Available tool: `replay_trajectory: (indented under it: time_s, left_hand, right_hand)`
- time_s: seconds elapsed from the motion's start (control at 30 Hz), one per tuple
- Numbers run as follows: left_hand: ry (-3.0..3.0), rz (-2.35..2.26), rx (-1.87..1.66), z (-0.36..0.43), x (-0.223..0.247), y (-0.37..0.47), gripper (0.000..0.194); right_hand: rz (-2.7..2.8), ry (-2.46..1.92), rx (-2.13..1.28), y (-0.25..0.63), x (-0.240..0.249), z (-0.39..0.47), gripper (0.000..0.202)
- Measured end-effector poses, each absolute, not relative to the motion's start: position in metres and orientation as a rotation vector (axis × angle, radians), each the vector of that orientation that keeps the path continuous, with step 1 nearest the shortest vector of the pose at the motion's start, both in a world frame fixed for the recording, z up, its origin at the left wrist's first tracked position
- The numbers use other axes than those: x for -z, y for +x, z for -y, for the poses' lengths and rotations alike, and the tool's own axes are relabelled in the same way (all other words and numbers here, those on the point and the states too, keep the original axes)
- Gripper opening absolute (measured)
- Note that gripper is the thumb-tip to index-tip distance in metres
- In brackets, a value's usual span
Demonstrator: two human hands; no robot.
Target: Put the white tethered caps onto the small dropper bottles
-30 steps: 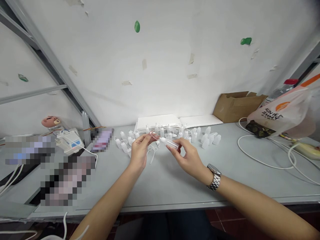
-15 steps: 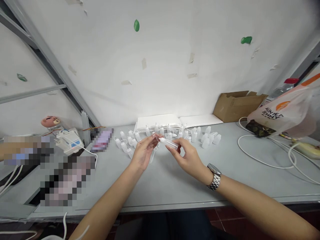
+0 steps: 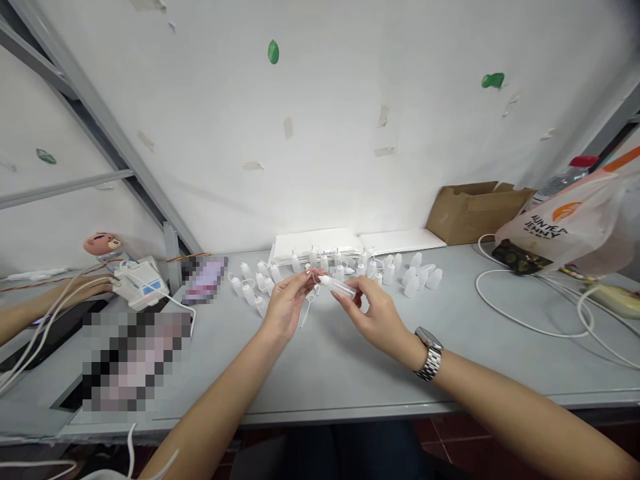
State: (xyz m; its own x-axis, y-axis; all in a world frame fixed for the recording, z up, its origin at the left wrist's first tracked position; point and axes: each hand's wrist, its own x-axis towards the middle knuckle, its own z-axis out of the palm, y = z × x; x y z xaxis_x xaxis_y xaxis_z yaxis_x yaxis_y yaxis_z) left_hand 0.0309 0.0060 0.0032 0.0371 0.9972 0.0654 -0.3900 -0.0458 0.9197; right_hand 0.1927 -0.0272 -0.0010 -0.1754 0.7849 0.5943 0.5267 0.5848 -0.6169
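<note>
The right hand [image 3: 373,307] grips a translucent squeeze bottle [image 3: 337,287], tilted above the tabletop [image 3: 370,380]; the left hand [image 3: 287,303] pinches its tip end, apparently working at the closure. Next seems to call for steady, precise fingertips.

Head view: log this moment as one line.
left hand: fingers at tip of bottle | right hand: holds bottle tilted | other bottles: on table | box: right of bottles

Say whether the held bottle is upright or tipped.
Tipped: the bottle lies sideways, its narrow end toward the left hand.
</note>
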Motion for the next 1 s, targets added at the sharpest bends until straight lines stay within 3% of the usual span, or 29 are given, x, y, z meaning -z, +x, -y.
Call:
replay_trajectory:
  time_s: [1.0]
  left_hand:
    - [1.19, -0.964, -1.438, -0.0015, 0.0038, 0.032, 0.017]
  right_hand:
    - [1.903, -1.183, -0.379, 0.1928, 0.0085, 0.025, 0.02]
